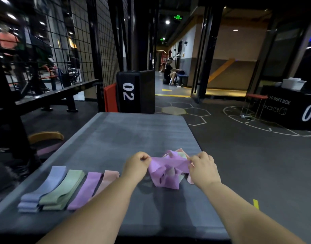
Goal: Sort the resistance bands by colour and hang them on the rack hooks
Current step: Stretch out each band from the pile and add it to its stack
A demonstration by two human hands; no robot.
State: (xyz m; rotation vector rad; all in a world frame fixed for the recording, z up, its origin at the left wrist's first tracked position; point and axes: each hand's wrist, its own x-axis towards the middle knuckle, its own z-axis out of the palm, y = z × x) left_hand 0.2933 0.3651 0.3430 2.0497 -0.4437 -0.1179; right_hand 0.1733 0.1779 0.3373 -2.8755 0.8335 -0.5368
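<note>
Both hands are up over the grey surface point(133, 134), each with fingers curled and pinching an end of 1 purple band point(168, 163). The left hand point(138, 163) has the left end, the right hand point(203, 167) the right end. The band's long axis runs left-right between them, slack and crumpled in the middle. It sits on top of, and looks partly caught in, the tangled pile point(170, 180) of unsorted bands just below the hands. There are purple, pink and pale green bits in there; can't count them.

Key relation: the sorted row lies left of the left hand, near the surface's front-left edge. There are 4 stacks side by side, long axes running near-to-far and leaning right: blue stack point(45, 187), green stack point(64, 187), purple stack point(88, 189), pink stack point(109, 178). The matching purple stack is third from the left, so the left hand is the nearer one. The held band would likely need turning to line up with the stack.

In the way: the pink stack sits between the left hand and the purple stack, and the left forearm covers its near end. Pulling the band free may drag other bands out of the pile.

No rack hooks are identifiable. A wire grid point(63, 41) stands far left. Hanging looks not yet started; this is the sorting stage.

Around: black box marked 02 point(133, 92) is beyond the surface, another box marked 04 point(292, 110) is at right, and a seated person point(169, 71) is far down the corridor.
</note>
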